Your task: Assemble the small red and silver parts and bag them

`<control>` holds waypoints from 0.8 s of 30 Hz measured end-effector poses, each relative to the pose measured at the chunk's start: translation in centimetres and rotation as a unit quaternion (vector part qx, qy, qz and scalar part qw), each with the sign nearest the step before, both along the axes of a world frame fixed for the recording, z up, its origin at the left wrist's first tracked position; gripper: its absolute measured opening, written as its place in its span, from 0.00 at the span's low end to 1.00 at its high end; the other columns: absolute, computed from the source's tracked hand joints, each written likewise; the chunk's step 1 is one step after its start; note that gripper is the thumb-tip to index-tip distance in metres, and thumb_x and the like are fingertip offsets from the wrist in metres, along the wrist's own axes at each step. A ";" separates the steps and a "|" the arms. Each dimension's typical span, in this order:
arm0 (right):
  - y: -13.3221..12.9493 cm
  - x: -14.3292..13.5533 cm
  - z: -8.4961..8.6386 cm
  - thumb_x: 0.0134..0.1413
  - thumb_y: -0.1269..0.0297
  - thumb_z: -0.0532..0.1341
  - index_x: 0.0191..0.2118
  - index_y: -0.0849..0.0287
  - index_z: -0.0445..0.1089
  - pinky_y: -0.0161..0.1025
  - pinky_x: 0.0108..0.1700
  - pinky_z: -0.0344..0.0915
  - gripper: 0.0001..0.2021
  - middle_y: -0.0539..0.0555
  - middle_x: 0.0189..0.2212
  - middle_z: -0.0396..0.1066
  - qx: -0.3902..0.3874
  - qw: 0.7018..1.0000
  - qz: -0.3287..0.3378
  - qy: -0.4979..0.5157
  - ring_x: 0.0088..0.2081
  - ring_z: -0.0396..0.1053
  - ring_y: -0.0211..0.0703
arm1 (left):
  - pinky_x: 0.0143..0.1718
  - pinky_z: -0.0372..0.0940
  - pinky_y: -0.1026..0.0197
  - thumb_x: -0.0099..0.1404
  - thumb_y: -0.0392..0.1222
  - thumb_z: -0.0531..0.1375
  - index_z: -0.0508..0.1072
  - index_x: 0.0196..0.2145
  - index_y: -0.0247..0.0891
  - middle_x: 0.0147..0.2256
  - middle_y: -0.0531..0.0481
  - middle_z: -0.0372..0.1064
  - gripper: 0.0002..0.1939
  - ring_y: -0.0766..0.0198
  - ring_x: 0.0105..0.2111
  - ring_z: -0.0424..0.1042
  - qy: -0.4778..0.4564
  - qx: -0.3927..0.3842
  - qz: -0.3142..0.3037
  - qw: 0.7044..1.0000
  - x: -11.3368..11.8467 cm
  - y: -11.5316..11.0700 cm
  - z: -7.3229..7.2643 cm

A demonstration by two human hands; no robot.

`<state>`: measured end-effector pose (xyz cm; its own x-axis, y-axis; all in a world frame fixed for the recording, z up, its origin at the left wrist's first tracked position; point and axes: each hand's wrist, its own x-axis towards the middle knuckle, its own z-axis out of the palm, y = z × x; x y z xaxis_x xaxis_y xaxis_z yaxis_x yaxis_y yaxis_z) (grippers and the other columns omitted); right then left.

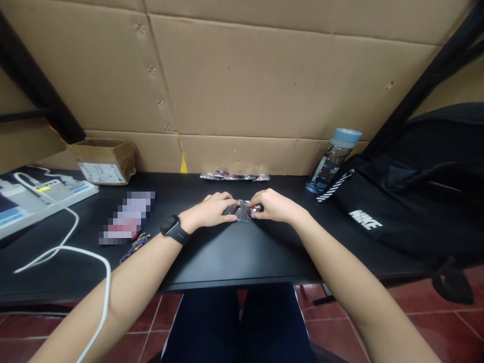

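Observation:
A small clear plastic packet (243, 210) lies on the black table in front of me, between my two hands. My left hand (210, 209), with a dark watch (175, 229) on its wrist, has its thumb and fingers closed on the packet's left end. My right hand (277, 205) pinches the right end, where a small red and dark piece (255, 207) shows by the fingertips. What that piece is I cannot make out. Behind both hands, a row of shiny small packets (235, 175) lies along the cardboard wall.
At right stand a blue-lidded bottle (333, 160) and a black backpack (419, 201). On the left are a cardboard box (104, 160), a power strip (47, 201), a blurred-out card (130, 217) with a lanyard (136, 246), and a white cable (108, 282) crossing my left forearm.

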<state>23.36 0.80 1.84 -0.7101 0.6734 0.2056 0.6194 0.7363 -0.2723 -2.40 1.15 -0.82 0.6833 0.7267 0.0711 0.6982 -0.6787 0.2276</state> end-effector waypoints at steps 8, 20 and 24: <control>-0.4 -0.9 -0.4 0.49 0.67 0.71 0.38 0.54 0.80 0.39 0.41 0.65 0.08 0.53 0.35 0.80 -0.012 0.999 0.014 0.034 0.37 0.75 0.47 | 0.53 0.59 0.51 0.68 0.60 0.56 0.67 0.61 0.51 0.57 0.45 0.65 0.27 0.48 0.55 0.65 -0.008 -0.006 -0.017 1.000 0.3 -0.2 0.1; 0.7 -0.7 -1.2 0.44 0.62 0.74 0.41 0.55 0.79 0.37 0.43 0.70 0.15 0.52 0.38 0.77 -0.090 0.990 0.027 0.107 0.38 0.75 0.42 | 0.53 0.62 0.54 0.66 0.58 0.60 0.68 0.59 0.47 0.56 0.46 0.70 0.27 0.51 0.55 0.68 -0.026 -0.021 -0.025 0.999 -0.5 0.2 0.6; 0.9 0.3 -0.8 0.51 0.63 0.69 0.42 0.54 0.79 0.40 0.49 0.71 0.10 0.51 0.39 0.79 -0.164 0.978 0.052 0.122 0.42 0.77 0.44 | 0.53 0.63 0.55 0.66 0.57 0.60 0.69 0.58 0.47 0.56 0.47 0.70 0.26 0.52 0.55 0.69 -0.030 -0.033 -0.025 0.999 -0.5 0.2 0.7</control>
